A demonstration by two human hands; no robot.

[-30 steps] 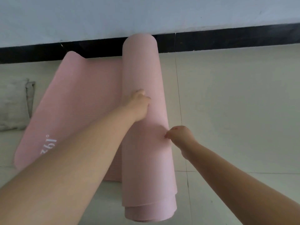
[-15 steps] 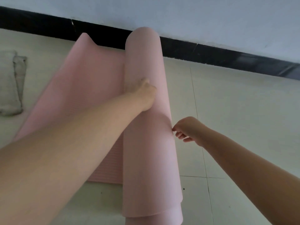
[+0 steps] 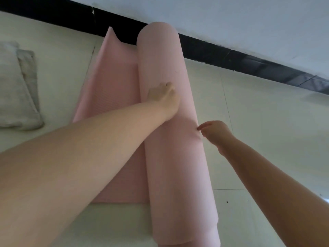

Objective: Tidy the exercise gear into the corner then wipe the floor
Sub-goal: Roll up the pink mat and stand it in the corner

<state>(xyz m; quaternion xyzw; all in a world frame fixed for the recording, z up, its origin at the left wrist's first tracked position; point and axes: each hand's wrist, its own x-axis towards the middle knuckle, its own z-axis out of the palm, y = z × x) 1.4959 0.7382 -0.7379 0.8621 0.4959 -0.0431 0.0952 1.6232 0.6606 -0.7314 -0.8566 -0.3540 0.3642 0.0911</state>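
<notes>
We are partway through rolling the pink yoga mat point(image 3: 170, 139), and its rolled part lies with its long axis running away from us, from just below our forearms to the black skirting board point(image 3: 231, 54) at the foot of the wall. The unrolled remainder point(image 3: 114, 82) spreads flat on the floor to the left of the roll, on the far side of our left arm. So the next push, as we judge it, goes sideways to the left, across the axis.

Our left hand point(image 3: 162, 97) is the nearer to the work — it rests on top of the roll, over its left flank, fingers curved over the surface; whether they press or merely lie there we cannot tell. Our right hand point(image 3: 212, 130) is at the roll's right edge, well apart from the left, fingertips touching the mat's side with the fingers loosely bent; a firm pinch does not show. A grey folded cloth point(image 3: 16, 90) lies on the floor far to the left of both hands.

Against half a second ago the flat part looks narrower, and the right hand, then just clear of the roll, now touches it. The view has also tilted, so the skirting board slants more steeply.
</notes>
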